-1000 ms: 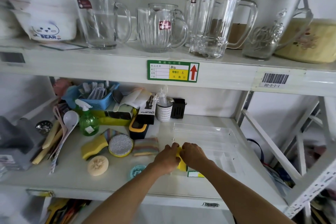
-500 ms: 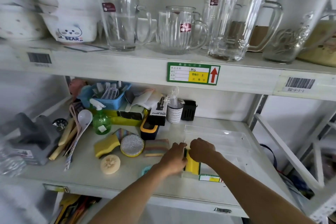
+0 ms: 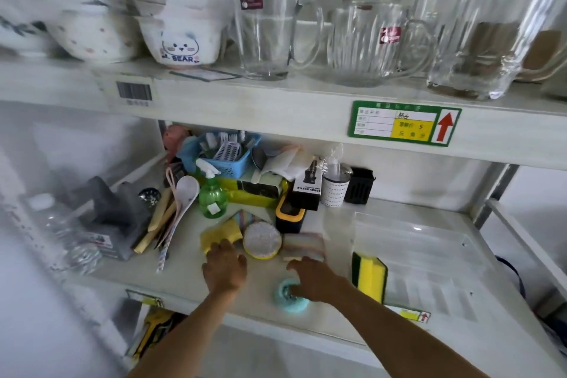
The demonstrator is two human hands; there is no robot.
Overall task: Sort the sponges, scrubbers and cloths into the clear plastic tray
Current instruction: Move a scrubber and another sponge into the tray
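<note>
A yellow-and-green sponge [image 3: 369, 276] stands on edge in the left end of the clear plastic tray [image 3: 435, 242], free of both hands. My left hand [image 3: 225, 267] lies palm down just below the yellow sponge [image 3: 219, 235]. It covers the spot where the round beige sponge lay, so its grip is hidden. My right hand [image 3: 313, 278] is open, with its fingers just below the striped cloth pad [image 3: 303, 244] and its palm partly over the teal round scrubber [image 3: 290, 299]. A round silver scrubber [image 3: 262, 239] sits between the hands.
Behind the sponges stand a green spray bottle [image 3: 211, 198], a black-and-yellow brush [image 3: 290, 215], a spray bottle box [image 3: 310, 186], a blue basket [image 3: 225, 155] and white spoons [image 3: 184, 193]. Glass mugs [image 3: 270, 27] and bowls [image 3: 181, 37] fill the shelf above.
Both hands let go of the yellow-and-green sponge, which now stands in the tray, and moved left to the loose scrubbers. The camera swung left and closer.
</note>
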